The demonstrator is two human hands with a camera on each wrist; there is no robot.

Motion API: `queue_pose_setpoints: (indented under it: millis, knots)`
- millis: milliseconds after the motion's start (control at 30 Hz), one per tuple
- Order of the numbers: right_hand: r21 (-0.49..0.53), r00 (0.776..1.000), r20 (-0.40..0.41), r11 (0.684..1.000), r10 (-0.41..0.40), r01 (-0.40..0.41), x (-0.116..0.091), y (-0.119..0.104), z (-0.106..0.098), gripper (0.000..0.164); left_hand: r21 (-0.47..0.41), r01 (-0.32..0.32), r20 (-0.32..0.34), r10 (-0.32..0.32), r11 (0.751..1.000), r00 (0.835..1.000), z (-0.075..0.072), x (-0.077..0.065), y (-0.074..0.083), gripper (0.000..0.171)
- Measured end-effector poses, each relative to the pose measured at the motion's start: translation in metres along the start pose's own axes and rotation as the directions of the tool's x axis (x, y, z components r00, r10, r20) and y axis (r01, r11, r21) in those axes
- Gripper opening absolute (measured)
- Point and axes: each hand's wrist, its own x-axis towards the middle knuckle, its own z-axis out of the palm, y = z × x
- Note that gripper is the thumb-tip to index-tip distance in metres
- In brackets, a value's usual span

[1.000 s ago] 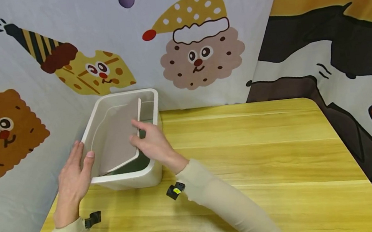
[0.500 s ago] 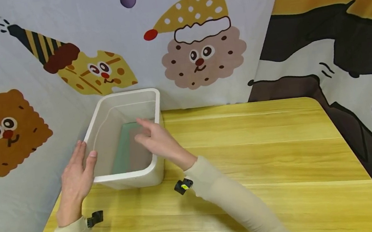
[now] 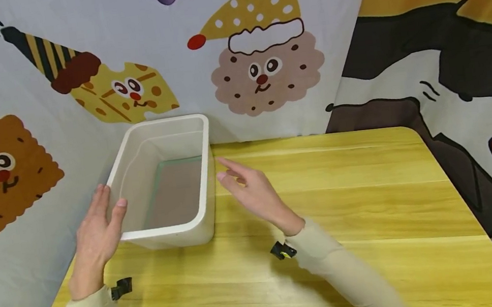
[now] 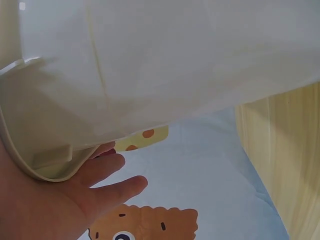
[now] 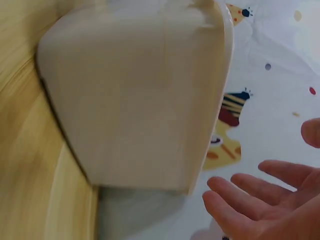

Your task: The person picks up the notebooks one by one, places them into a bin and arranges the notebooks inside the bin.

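A white plastic bin (image 3: pixel 172 229) stands on the table, and a thin grey-brown board (image 3: pixel 179 190) lies flat on its bottom. Green shows as a narrow border along the board's left and far edges. My left hand (image 3: pixel 97 238) rests against the bin's near left corner. Its fingers stretch straight along the outer side, as the left wrist view also shows, with the thumb at the rim. To the right of the bin, my right hand (image 3: pixel 252 191) is in the air, holding nothing, its fingers relaxed and apart from the wall.
The yellow wood-grain table (image 3: pixel 349 202) extends right of the bin. Behind and to the left hangs a pale cloth (image 3: pixel 129 29) with cartoon prints, close to the bin's far and left sides. A black wrist camera (image 3: pixel 283 250) sits by the right cuff.
The board, tilted in the bin and pinched by my right hand before, is let go and lies flat. My right hand has moved right, out of the bin. My left hand stays at the corner.
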Motion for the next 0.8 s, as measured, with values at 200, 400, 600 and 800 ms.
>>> queue_pose_setpoints:
  millis: [200, 400, 600, 800]
  knots:
    - [-0.038, 1.0, 0.006, 0.999, 0.027, -0.026, -0.028, 0.023, -0.039, 0.055, 0.008, -0.008, 0.008, 0.008, 1.0, 1.0, 0.0, 0.004, 0.001, 0.073]
    - [-0.151, 0.998, -0.04, 0.987, 0.056, -0.061, -0.053, 0.047, -0.075, 0.057, 0.036, -0.001, 0.017, 0.001, 0.999, 1.0, -0.003, 0.006, -0.001, 0.075]
    - [-0.18, 0.995, -0.085, 0.981, 0.055, -0.07, -0.071, 0.062, -0.103, 0.055, 0.192, -0.029, -0.016, 0.033, 0.981, 0.999, -0.01, 0.006, 0.006, 0.079]
    - [-0.319, 0.988, -0.134, 0.941, 0.073, -0.113, -0.084, 0.071, -0.121, 0.058, 0.288, -0.054, -0.016, 0.062, 0.956, 0.998, -0.014, 0.004, 0.033, 0.083]
